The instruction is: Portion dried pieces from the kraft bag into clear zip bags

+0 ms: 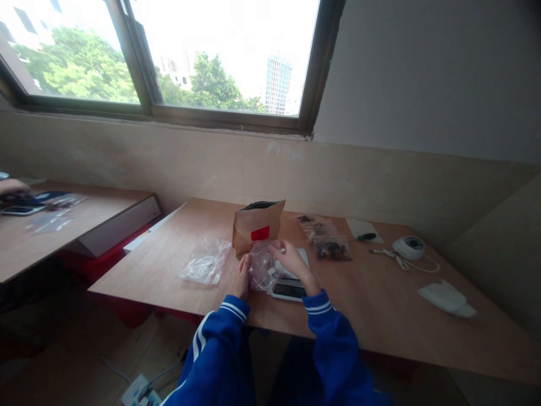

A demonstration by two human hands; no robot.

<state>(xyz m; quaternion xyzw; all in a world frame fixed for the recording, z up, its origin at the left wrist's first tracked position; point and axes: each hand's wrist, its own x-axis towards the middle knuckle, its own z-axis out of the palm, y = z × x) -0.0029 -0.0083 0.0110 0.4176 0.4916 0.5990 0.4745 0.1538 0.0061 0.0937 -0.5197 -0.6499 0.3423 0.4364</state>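
A clear plastic bag (262, 269) stands between my hands, in front of a brown kraft paper bag (249, 228) with a red label and an open top. My right hand (291, 260) pinches the upper right edge of the plastic bag. Along its left edge, my left hand (242, 276) grips the bag with fingers close together. Partly under the bag and my right hand lies a flat white device with a dark panel (288, 291), like a small scale. To the left rests a pile of clear plastic bags (205, 265) with reddish edges.
Zip bags of small dark parts (332, 248) lie right of the device. Beyond them are a dark-handled tool (366, 237) on white paper, a white dome camera (408, 247) with cable, and a crumpled white wrapper (447, 299). Another person's hand (14, 188) is at the left table.
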